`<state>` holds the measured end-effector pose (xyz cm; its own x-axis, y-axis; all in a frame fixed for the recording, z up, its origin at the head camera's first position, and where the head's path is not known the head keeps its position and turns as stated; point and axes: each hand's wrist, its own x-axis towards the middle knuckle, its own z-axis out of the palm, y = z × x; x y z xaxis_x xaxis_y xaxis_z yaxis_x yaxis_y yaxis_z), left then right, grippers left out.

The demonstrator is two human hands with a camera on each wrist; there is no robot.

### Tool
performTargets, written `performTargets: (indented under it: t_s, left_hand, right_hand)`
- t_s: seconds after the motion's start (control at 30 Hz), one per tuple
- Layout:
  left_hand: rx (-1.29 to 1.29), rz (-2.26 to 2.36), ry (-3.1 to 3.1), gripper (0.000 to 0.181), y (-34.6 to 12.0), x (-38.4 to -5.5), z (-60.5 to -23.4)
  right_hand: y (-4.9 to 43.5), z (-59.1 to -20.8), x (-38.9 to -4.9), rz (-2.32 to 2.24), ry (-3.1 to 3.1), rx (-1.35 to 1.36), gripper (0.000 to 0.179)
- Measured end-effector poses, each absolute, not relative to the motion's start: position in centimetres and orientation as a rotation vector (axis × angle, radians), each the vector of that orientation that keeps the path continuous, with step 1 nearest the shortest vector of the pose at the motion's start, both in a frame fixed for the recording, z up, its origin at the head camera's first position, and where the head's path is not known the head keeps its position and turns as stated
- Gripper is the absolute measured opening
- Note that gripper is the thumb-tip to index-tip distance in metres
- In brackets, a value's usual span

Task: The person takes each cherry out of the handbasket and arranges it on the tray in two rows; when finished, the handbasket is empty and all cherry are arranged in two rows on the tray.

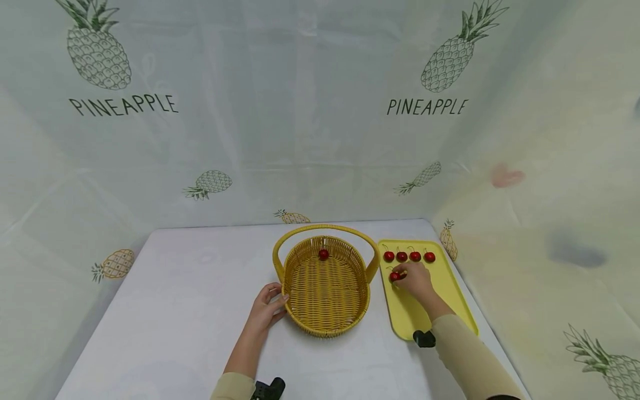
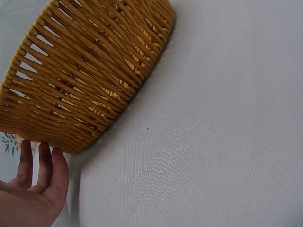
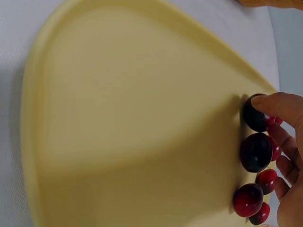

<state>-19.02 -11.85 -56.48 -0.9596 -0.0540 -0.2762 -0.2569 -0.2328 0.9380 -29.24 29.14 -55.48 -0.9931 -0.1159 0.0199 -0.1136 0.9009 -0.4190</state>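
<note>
A yellow woven basket with a tall handle stands on the table, and one red cherry lies inside near its far wall. My left hand is at the basket's left side; in the left wrist view its fingertips touch the outer wall. To the right, my right hand reaches over a yellow tray. Its thumb and finger pinch a dark red cherry at the left end of the nearer row. Two more cherries of that row lie beside it, mostly hidden by the hand in the head view.
Several cherries with stems lie in a row at the tray's far end. The white table meets a hanging pineapple-print cloth at the back and on the sides. The tray lies close to the table's right edge.
</note>
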Motion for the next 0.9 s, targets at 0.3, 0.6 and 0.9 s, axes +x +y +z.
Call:
performTargets:
  t_s: [0.3,0.6,0.9]
  left_hand:
    - [-0.369,2.354,1.848,0.031,-11.8,-19.0,-56.5]
    - [-0.382,2.344,1.853,0.032,-11.8,-19.0,-56.3]
    - [-0.382,2.348,1.85,0.032,-11.9,-19.0,-56.5]
  right_hand:
    - [29.2,-55.6,-29.1,-0.734,3.054,-0.201,0.027]
    - [29.2,-55.8,-29.0,-0.729,3.055,-0.216,0.027]
    - [29.1,-54.1,-27.8,-0.9,3.048,-0.246,0.03]
